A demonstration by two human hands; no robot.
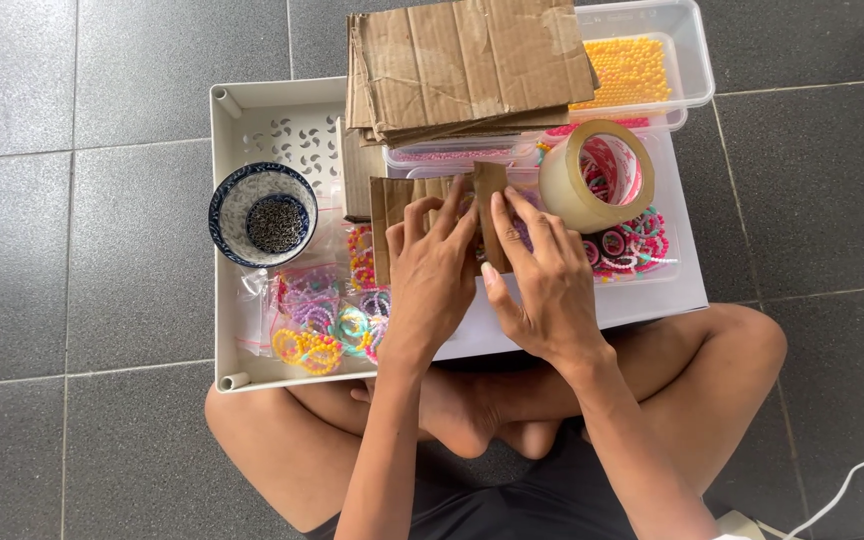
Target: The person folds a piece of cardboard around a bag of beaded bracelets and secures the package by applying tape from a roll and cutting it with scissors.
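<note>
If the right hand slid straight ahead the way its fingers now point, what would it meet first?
Probably the stack of cardboard sheets, past the cardboard piece the right hand already touches; the tape roll lies just to its right.

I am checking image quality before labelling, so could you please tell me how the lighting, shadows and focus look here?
Head view: soft, even daylight with no hard shadows; both hands, left and right, and the cardboard piece are sharp; mild glare on the tape roll and clear plastic box; no noticeable blur.
</note>
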